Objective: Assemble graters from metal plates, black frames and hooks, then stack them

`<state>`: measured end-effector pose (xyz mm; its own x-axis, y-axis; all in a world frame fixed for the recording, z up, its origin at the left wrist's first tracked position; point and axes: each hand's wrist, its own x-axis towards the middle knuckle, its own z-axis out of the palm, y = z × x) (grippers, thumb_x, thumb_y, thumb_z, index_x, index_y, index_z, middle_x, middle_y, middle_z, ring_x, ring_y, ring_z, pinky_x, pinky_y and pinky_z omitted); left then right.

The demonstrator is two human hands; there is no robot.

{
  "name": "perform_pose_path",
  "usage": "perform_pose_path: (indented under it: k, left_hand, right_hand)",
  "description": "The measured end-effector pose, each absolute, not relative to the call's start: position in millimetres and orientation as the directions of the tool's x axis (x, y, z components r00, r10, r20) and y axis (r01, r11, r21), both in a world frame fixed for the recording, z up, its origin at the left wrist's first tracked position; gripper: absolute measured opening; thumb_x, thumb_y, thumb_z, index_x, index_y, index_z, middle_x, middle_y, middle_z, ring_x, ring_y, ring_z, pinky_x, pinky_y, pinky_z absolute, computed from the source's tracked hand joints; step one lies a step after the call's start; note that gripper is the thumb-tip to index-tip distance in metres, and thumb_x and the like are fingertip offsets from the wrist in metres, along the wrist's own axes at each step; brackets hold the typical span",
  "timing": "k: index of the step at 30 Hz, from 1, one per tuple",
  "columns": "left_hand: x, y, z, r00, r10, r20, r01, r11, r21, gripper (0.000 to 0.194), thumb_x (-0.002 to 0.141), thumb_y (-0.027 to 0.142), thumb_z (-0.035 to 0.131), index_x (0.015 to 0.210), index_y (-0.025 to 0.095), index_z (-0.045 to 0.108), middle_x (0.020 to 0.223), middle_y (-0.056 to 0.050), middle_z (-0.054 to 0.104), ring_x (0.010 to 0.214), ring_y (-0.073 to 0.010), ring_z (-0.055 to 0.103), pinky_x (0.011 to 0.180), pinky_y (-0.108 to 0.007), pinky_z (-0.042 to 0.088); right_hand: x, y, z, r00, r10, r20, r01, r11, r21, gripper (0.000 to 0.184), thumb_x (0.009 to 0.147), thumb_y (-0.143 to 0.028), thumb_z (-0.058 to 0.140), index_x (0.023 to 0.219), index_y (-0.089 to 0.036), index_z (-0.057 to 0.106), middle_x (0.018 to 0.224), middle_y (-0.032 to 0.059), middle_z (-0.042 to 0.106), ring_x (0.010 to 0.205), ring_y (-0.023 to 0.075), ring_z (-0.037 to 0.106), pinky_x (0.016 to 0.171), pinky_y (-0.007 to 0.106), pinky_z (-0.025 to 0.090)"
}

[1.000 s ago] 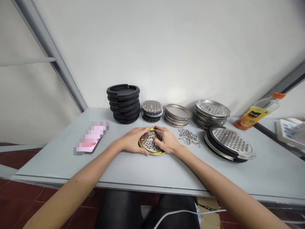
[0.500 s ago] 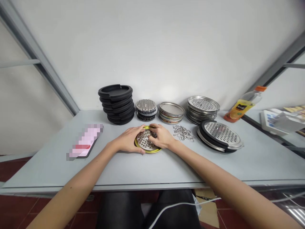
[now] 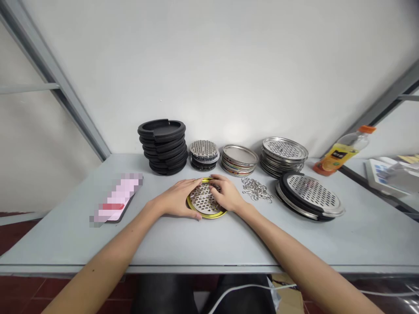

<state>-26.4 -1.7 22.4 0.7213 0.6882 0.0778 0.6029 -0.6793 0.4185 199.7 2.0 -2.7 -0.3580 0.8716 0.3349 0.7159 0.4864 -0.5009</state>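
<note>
A small perforated metal disc [image 3: 203, 199] lies inside a gold-rimmed round lid [image 3: 209, 214] on the grey table [image 3: 203, 240]. My left hand [image 3: 176, 199] curls round the lid's left edge, fingers bent over the rim. My right hand [image 3: 226, 194] rests on the right side, fingertips pressing on the perforated disc. A heap of small metal rings [image 3: 257, 189] lies just right of my right hand.
Along the wall stand a stack of black rings [image 3: 163, 146], a stack of small perforated discs [image 3: 203, 155], a stack of lids [image 3: 238, 159] and a stack of large perforated plates [image 3: 284, 156]. An assembled black-and-steel tray [image 3: 309, 195], a juice bottle [image 3: 343, 155] and a phone [image 3: 116, 200] are also on the table.
Only the camera view shifts slightly. Both hands stay on the disc and gold lid, with small finger movements.
</note>
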Motion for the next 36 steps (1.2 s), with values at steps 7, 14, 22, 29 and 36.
perform_pose_path:
  k: [7, 14, 22, 29, 36]
  left_hand:
    - [-25.7, -2.3, 24.0, 0.720, 0.683, 0.123, 0.579, -0.688, 0.437, 0.112, 0.060, 0.067, 0.073, 0.149, 0.021, 0.023, 0.152, -0.011, 0.032, 0.137, -0.0349, 0.032, 0.114, -0.047, 0.027]
    - [-27.9, -3.3, 20.3, 0.676, 0.729, 0.110, 0.632, -0.650, 0.421, 0.106, 0.065, 0.067, 0.070, 0.149, 0.023, 0.024, 0.153, -0.010, 0.031, 0.141, -0.0355, 0.022, 0.115, -0.050, 0.024]
    - [-37.0, 2.1, 20.0, 0.650, 0.750, 0.124, 0.655, -0.635, 0.409, 0.102, 0.066, 0.065, 0.070, 0.148, 0.023, 0.028, 0.152, -0.010, 0.032, 0.140, -0.0343, 0.025, 0.115, -0.050, 0.024]
    - [-38.5, 1.0, 23.0, 0.639, 0.752, 0.161, 0.642, -0.636, 0.428, 0.094, 0.068, 0.059, 0.071, 0.146, 0.023, 0.033, 0.148, -0.011, 0.037, 0.137, -0.0324, 0.032, 0.114, -0.047, 0.027]
    - [-39.1, 0.5, 21.0, 0.637, 0.756, 0.148, 0.641, -0.627, 0.443, 0.095, 0.069, 0.060, 0.070, 0.147, 0.024, 0.030, 0.152, -0.011, 0.031, 0.138, -0.0324, 0.029, 0.114, -0.046, 0.027]
  right_hand:
    - [208.3, 8.7, -1.4, -0.266, 0.863, 0.430, 0.635, 0.492, -0.595, 0.031, 0.087, -0.028, 0.050, 0.109, -0.015, 0.067, 0.122, 0.0132, 0.060, 0.113, 0.0240, 0.057, 0.102, 0.039, 0.042]
    - [217.6, 13.8, 3.3, -0.131, 0.859, 0.495, 0.583, 0.471, -0.663, 0.016, 0.082, -0.025, 0.053, 0.077, -0.019, 0.067, 0.094, 0.0075, 0.069, 0.090, 0.0209, 0.063, 0.080, 0.035, 0.050]
    - [214.3, 12.2, 1.9, -0.184, 0.860, 0.476, 0.525, 0.495, -0.692, 0.015, 0.078, -0.018, 0.051, 0.077, -0.018, 0.066, 0.087, 0.0052, 0.069, 0.084, 0.0184, 0.063, 0.078, 0.031, 0.048]
    - [216.3, 18.8, -2.8, -0.145, 0.914, 0.380, 0.390, 0.405, -0.827, 0.018, 0.077, -0.021, 0.050, 0.078, -0.018, 0.068, 0.089, 0.0057, 0.071, 0.084, 0.0186, 0.064, 0.074, 0.031, 0.051]
    - [214.4, 18.8, -2.9, -0.154, 0.911, 0.382, 0.373, 0.411, -0.832, 0.019, 0.072, -0.019, 0.051, 0.078, -0.019, 0.069, 0.095, 0.0059, 0.070, 0.092, 0.0199, 0.063, 0.080, 0.033, 0.050]
